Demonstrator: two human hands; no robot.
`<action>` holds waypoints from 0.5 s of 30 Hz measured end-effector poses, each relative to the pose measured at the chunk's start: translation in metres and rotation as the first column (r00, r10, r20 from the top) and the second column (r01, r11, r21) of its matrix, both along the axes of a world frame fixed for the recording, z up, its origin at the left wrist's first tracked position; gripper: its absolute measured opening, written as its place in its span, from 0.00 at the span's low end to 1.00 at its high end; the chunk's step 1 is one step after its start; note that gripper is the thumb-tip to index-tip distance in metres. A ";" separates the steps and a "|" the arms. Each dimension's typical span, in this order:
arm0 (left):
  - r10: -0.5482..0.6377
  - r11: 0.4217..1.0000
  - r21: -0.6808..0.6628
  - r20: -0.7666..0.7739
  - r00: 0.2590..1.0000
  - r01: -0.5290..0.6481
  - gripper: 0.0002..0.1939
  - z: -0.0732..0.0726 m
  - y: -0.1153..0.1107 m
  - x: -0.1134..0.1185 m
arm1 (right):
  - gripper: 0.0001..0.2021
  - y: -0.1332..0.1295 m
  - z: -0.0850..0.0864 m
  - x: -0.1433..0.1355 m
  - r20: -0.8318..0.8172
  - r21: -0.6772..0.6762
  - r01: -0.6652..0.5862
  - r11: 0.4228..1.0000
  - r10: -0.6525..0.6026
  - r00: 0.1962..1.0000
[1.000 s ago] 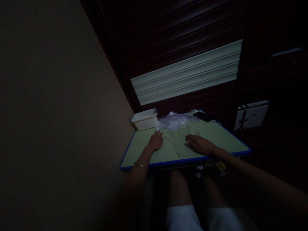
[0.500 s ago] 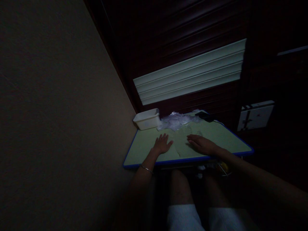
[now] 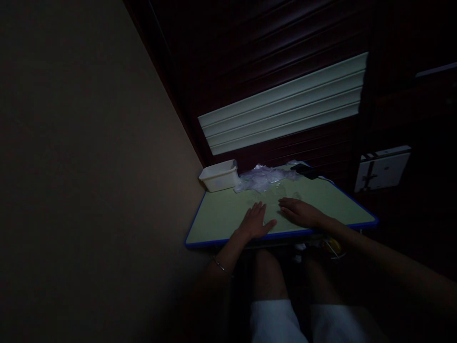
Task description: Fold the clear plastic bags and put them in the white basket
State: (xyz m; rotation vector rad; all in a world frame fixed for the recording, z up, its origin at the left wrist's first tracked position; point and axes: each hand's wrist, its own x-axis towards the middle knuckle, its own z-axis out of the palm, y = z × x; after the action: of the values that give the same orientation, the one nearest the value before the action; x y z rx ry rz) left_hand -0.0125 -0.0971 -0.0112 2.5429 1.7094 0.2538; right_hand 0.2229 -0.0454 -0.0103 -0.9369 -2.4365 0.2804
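Spreading left hand (image 3: 254, 222), palm down.

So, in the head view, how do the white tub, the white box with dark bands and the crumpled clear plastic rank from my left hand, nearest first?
From the left hand:
1. Crumpled clear plastic, ahead on the tabletop.
2. White tub, ahead and left, at the table's far corner.
3. White box, far right, beyond the table.

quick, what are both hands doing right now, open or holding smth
Left hand: open, fingers spread, palm down over the table, gripping nothing visible.
Right hand: open, fingers together, palm down, gripping nothing visible.
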 end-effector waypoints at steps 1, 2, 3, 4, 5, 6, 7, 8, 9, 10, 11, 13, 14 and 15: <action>0.001 0.999 -0.035 -0.009 1.000 -0.001 0.44 0.000 -0.001 0.001 | 0.28 0.001 -0.001 0.000 0.009 0.010 -0.009 1.000 0.009 1.000; 0.004 0.998 -0.063 -0.019 1.000 -0.005 0.44 0.000 -0.002 0.001 | 0.28 0.001 -0.002 0.000 0.020 0.020 -0.015 1.000 0.014 1.000; 0.005 0.997 -0.080 -0.027 1.000 -0.007 0.45 0.000 -0.002 0.001 | 0.28 0.002 -0.002 0.001 0.030 0.027 -0.017 0.999 0.016 0.999; 0.003 0.996 -0.089 -0.031 1.000 -0.006 0.45 0.001 -0.002 -0.001 | 0.28 0.003 -0.003 0.001 0.038 0.031 -0.015 0.999 0.014 0.999; -0.002 0.996 -0.094 -0.034 0.999 -0.001 0.45 0.002 -0.002 -0.003 | 0.28 0.003 -0.004 0.001 0.040 0.033 -0.008 0.999 0.007 0.999; -0.009 0.995 -0.096 -0.036 0.999 0.005 0.44 0.003 -0.002 -0.004 | 0.28 0.004 -0.005 0.002 0.041 0.033 -0.001 0.999 0.000 0.999; -0.017 0.995 -0.098 -0.038 0.999 0.013 0.44 0.004 -0.002 -0.006 | 0.28 0.004 -0.006 0.002 0.040 0.030 0.004 1.000 -0.005 0.999; -0.023 0.995 -0.099 -0.039 0.999 0.019 0.44 0.005 -0.002 -0.008 | 0.28 0.004 -0.006 0.003 0.036 0.025 0.008 1.000 -0.009 0.999; -0.027 0.994 -0.103 -0.040 0.999 0.023 0.44 0.005 -0.003 -0.010 | 0.27 0.004 -0.006 0.003 0.030 0.018 0.011 1.000 -0.012 0.999; -0.030 0.994 -0.105 -0.042 0.999 0.025 0.44 0.006 -0.003 -0.011 | 0.27 0.004 -0.006 0.003 0.021 0.013 0.015 1.000 -0.015 1.000; -0.031 0.994 -0.105 -0.043 0.999 0.026 0.44 0.006 -0.004 -0.012 | 0.27 0.003 -0.006 0.003 0.011 0.011 0.016 1.000 -0.017 1.000; -0.035 0.994 -0.102 -0.048 0.998 0.030 0.44 0.006 -0.006 -0.014 | 0.27 0.003 -0.005 0.003 0.005 0.018 0.017 1.000 -0.018 1.000; -0.038 0.994 -0.101 -0.050 0.998 0.033 0.44 0.006 -0.006 -0.015 | 0.27 0.003 -0.004 0.003 0.013 0.022 0.016 1.000 -0.016 1.000; -0.041 0.994 -0.099 -0.051 0.998 0.036 0.45 0.006 -0.006 -0.015 | 0.27 0.003 -0.003 0.003 0.025 0.023 0.014 1.000 -0.014 1.000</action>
State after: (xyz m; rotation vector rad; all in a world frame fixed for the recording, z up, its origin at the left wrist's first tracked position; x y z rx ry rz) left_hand -0.0276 -0.1034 -0.0053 2.5300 1.6448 0.0983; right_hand 0.2260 -0.0420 -0.0135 -0.9527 -2.4496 0.2364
